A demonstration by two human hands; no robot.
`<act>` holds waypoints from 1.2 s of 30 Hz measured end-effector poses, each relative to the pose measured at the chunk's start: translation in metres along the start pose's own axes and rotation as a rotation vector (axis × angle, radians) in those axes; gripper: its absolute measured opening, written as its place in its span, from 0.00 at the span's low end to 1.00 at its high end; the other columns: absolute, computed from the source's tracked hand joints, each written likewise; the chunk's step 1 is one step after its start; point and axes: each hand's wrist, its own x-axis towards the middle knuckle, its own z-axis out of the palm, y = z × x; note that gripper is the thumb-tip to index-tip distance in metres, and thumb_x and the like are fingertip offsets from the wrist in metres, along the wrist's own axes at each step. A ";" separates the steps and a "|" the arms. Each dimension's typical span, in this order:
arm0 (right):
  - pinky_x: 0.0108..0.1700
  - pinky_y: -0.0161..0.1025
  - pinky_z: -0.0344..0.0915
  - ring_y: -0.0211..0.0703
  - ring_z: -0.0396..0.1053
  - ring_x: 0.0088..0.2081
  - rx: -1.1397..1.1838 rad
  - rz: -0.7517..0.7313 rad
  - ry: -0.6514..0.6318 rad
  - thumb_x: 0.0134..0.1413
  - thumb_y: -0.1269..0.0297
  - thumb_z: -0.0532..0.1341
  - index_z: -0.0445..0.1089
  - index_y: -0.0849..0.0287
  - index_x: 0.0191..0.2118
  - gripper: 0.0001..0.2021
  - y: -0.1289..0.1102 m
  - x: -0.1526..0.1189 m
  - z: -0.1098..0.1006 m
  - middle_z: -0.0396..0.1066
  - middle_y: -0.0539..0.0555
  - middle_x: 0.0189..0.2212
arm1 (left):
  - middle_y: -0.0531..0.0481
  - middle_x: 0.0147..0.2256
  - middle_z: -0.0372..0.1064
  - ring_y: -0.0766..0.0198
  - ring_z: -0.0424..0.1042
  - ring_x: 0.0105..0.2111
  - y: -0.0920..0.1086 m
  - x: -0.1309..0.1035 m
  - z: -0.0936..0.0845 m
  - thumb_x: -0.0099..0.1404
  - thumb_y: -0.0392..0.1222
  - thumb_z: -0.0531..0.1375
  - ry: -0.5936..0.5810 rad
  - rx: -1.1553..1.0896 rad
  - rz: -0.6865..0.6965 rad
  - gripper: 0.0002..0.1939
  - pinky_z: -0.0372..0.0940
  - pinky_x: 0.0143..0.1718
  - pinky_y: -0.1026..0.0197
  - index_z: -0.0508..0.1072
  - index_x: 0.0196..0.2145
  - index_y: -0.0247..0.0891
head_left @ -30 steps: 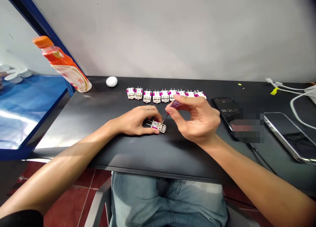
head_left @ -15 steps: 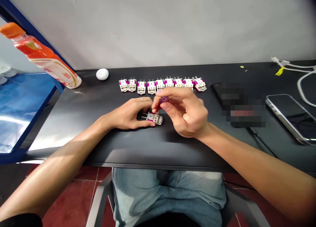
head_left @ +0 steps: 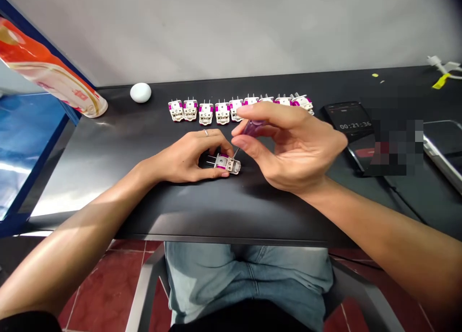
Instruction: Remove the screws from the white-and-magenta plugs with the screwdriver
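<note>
White and magenta, a small plug part (head_left: 227,163) lies on the desk (head_left: 202,211) between the two hands, its long axis running roughly left to right, metal prongs pointing toward the left palm and the paler rounded end facing right, slightly nearer the person. The left hand (head_left: 187,154) is the closer one: its fingers pinch the plug part, thumb along the near side and forefinger on the far side. From the plug part, the right hand's fingers lie to the right and a little farther from the person; they are pressed together on the purple handle of a screwdriver (head_left: 252,127), whose thin shaft slants down and left to the far edge of the plug part. Whether the tip sits in a screw cannot be told. The plug part shows a flat face with a dark dot in it and small holes near the clear-looking end. Beyond the right hand (head_left: 299,144) and the left stands a row of similar plug parts (head_left: 206,114), prongs away from the person, some partly hidden. Farther out are a white egg-shaped object (head_left: 140,93), an orange-labelled bottle (head_left: 54,77) and, on the right, a phone (head_left: 348,115) showing a timer.
</note>
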 end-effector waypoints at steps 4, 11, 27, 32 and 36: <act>0.46 0.42 0.90 0.43 0.89 0.41 -0.051 0.036 -0.041 0.74 0.72 0.69 0.82 0.48 0.62 0.17 -0.005 0.003 -0.001 0.89 0.48 0.50 | 0.43 0.45 0.82 0.58 0.79 0.41 0.001 0.002 -0.001 0.77 0.60 0.71 -0.002 0.008 -0.003 0.21 0.72 0.44 0.60 0.82 0.50 0.38; 0.49 0.46 0.90 0.44 0.86 0.49 0.124 0.064 -0.230 0.80 0.71 0.59 0.71 0.45 0.72 0.22 0.002 -0.001 -0.005 0.83 0.53 0.62 | 0.45 0.42 0.81 0.60 0.76 0.38 0.003 0.002 -0.002 0.77 0.58 0.71 0.010 0.016 0.000 0.20 0.69 0.40 0.61 0.81 0.46 0.37; 0.41 0.51 0.91 0.51 0.86 0.46 -0.014 -0.088 -0.151 0.70 0.76 0.69 0.75 0.33 0.73 0.35 0.002 0.004 -0.008 0.85 0.51 0.56 | 0.41 0.51 0.82 0.54 0.81 0.49 -0.001 -0.001 0.001 0.78 0.55 0.72 -0.019 -0.071 0.009 0.18 0.74 0.52 0.57 0.80 0.54 0.38; 0.43 0.49 0.91 0.48 0.88 0.44 -0.072 -0.099 -0.107 0.69 0.79 0.69 0.73 0.35 0.76 0.38 0.001 0.003 -0.008 0.87 0.49 0.55 | 0.41 0.48 0.82 0.55 0.80 0.45 -0.001 0.001 0.001 0.77 0.56 0.72 -0.003 -0.084 0.020 0.19 0.73 0.48 0.58 0.81 0.51 0.38; 0.42 0.50 0.91 0.51 0.89 0.47 -0.026 -0.023 -0.134 0.69 0.78 0.67 0.76 0.37 0.72 0.34 0.001 0.004 -0.010 0.86 0.50 0.58 | 0.42 0.48 0.82 0.56 0.80 0.45 -0.001 0.000 0.002 0.77 0.54 0.73 -0.001 -0.078 0.026 0.18 0.73 0.48 0.58 0.81 0.52 0.38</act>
